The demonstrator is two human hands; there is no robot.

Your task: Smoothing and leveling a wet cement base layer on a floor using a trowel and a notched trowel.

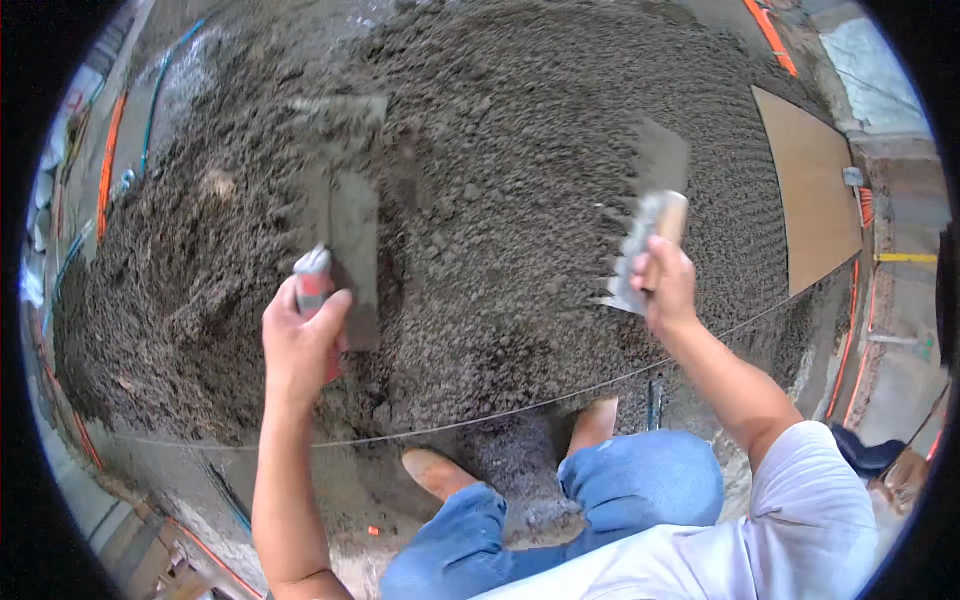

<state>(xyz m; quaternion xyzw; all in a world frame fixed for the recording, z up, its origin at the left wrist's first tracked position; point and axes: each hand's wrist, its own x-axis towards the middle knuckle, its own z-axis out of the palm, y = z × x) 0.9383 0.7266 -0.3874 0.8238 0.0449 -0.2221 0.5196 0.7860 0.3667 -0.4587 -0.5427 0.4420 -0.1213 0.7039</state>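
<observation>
My left hand [300, 335] is closed round the red and grey handle of a flat rectangular trowel [358, 240]. Its grey blade lies on the rough mortar bed [480, 220], just right of that hand. Further right, my right hand [668, 285] grips the wooden handle of a notched trowel [632, 262]. The toothed edge of its metal blade faces left, tilted over the mortar. Whether it touches the surface I cannot tell. Smoothed grey patches show beyond both trowels, while most of the mortar is crumbly and lumpy.
A large tan tile [815, 190] lies at the right edge of the mortar. A thin taut string [480, 424] crosses in front of my feet. Orange conduits [110, 165] and a blue-green hose [155, 100] run along the left side.
</observation>
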